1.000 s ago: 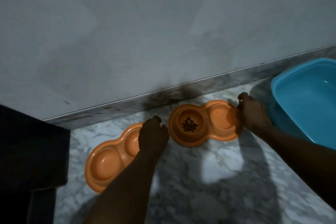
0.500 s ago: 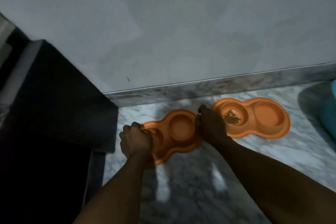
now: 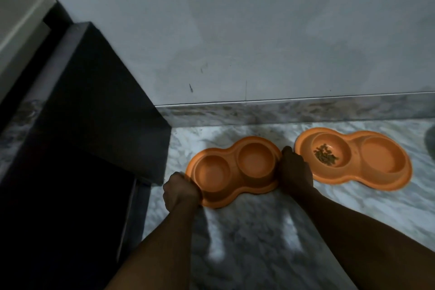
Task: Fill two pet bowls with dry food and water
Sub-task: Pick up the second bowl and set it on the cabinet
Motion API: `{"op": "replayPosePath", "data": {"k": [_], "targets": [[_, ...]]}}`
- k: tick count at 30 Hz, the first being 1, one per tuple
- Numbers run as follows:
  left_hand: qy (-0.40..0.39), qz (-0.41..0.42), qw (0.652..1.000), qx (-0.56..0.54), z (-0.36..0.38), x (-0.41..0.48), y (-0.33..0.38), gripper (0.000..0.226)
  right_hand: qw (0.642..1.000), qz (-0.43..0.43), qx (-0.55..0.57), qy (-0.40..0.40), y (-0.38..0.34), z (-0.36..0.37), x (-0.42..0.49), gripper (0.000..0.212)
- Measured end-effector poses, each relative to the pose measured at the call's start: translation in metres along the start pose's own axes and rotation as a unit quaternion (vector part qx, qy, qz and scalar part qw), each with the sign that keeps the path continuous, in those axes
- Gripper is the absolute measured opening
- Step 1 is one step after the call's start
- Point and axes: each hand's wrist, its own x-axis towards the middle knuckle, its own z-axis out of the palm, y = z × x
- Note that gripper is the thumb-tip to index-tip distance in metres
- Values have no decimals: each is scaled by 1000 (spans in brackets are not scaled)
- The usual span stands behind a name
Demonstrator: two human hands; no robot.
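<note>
On marble floor (image 3: pixel 259 231), left hand (image 3: pixel 181 189) and right hand (image 3: pixel 295 170) clamped on empty double bowl (image 3: pixel 235 169).

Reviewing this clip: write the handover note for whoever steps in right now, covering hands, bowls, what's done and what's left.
Left hand grips the left end of the empty double bowl; right hand grips its right end. It sits on the marble floor beside a dark cabinet.
The second double bowl, to the right, holds a little dry food in its left well; its right well looks dry.
Left: food for the held bowl, water for both.
</note>
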Motion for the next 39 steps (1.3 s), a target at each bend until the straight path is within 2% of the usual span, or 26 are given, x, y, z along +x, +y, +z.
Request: {"op": "replayPosePath", "data": {"k": [4, 9, 18, 22, 25, 32, 39], "targets": [[19, 28, 999, -9, -23, -10, 19, 25, 1000, 12, 7, 15, -13, -30, -4, 16], [11, 38, 999, -22, -106, -58, 52, 29, 999, 13, 24, 39, -45, -116, -42, 14], [-53, 79, 995, -17, -409, -247, 105, 27, 998, 51, -2, 30, -164, -416, -228, 11], [-36, 139, 989, -45, -541, -322, 111, 17, 997, 54, -15, 55, -219, -536, -321, 13], [-24, 162, 985, -58, -620, -365, 109, 8, 996, 62, -16, 68, -252, -597, -381, 11], [20, 220, 970, -100, -752, -411, 90, 15, 990, 3, 18, 140, -321, -665, -473, 7], [42, 214, 973, -75, -844, -432, 3, 17, 983, -60, 19, 171, -385, -670, -563, 5]]}}
